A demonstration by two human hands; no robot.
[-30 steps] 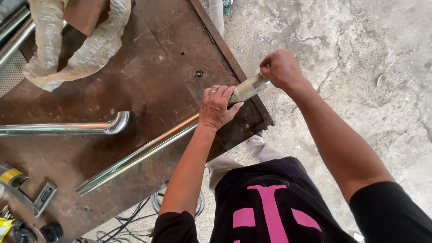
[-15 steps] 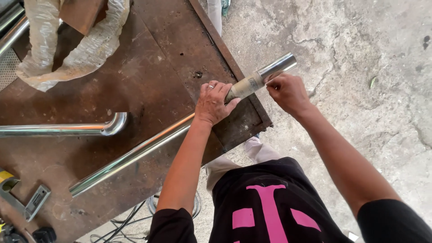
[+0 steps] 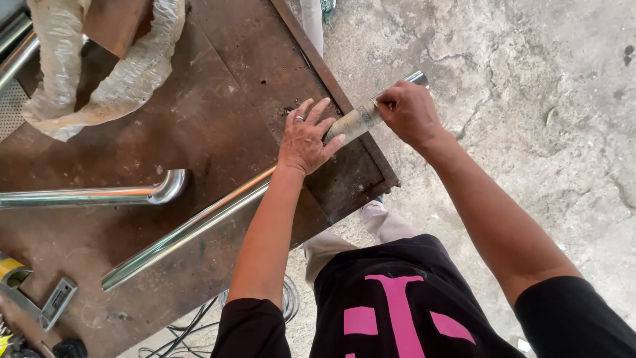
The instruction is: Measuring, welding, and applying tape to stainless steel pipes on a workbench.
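Holding one straight pipe (image 3: 199, 225): two hands, left hand (image 3: 306, 136), right hand (image 3: 407, 111).

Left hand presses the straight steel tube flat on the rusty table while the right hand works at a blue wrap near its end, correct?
Not quite. The head view shows the wrap is tan, not blue. The left hand does press the straight steel tube on the rusty table, and the right hand works near its end.

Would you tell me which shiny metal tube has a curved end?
The upper-left tube, lying alone on the table. The long tube under the hands is straight.
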